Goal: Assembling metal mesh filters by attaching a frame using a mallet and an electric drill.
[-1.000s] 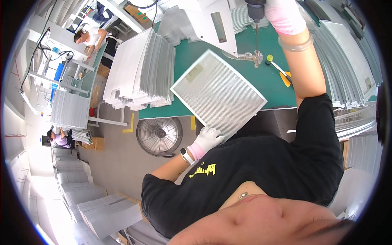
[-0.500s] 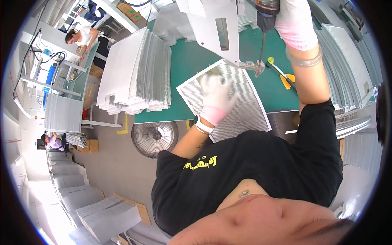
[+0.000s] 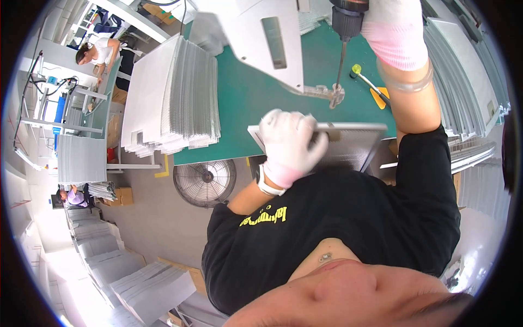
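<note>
"Left hand [image 3: 290, 143]?"
"Curled over the upper edge of the mesh panel [image 3: 354, 146], gripping it."
"Panel?"
"Tipped steeply at the bench [image 3: 239, 92] front, rim running left-right; long axis unclear."
"Right hand [image 3: 393, 34]?"
"Beside the driver [image 3: 347, 23]; fingers cropped, grip unclear."

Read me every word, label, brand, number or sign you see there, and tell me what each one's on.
Yellow lettering on the chest of the black shirt: bent by folds; I won't copy out its wording.
Power driver: any markings are too small to read.
I can't make out any other text.
</note>
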Action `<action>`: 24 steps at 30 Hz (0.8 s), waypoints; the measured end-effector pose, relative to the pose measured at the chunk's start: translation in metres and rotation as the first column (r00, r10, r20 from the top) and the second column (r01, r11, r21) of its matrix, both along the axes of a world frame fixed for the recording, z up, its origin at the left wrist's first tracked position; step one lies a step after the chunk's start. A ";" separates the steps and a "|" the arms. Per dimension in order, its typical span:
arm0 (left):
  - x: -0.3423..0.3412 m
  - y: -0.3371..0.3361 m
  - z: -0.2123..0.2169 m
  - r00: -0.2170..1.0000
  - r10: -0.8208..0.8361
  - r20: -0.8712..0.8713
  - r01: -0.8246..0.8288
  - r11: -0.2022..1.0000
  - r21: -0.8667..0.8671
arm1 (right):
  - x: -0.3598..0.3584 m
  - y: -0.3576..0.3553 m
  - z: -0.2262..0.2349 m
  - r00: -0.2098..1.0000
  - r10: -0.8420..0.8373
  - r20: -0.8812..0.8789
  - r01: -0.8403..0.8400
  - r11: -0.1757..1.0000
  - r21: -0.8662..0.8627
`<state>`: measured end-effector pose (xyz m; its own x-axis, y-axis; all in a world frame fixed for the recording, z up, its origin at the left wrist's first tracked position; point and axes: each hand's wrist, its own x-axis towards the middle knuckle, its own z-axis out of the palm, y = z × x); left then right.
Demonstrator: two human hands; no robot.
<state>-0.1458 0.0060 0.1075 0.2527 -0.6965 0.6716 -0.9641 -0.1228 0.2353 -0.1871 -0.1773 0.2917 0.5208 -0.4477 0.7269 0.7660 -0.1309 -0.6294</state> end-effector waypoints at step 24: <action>-0.024 0.020 0.004 0.998 -0.013 -0.055 0.024 0.978 0.207 | -0.012 0.026 -0.027 0.989 0.149 -0.009 -0.142 0.956 0.256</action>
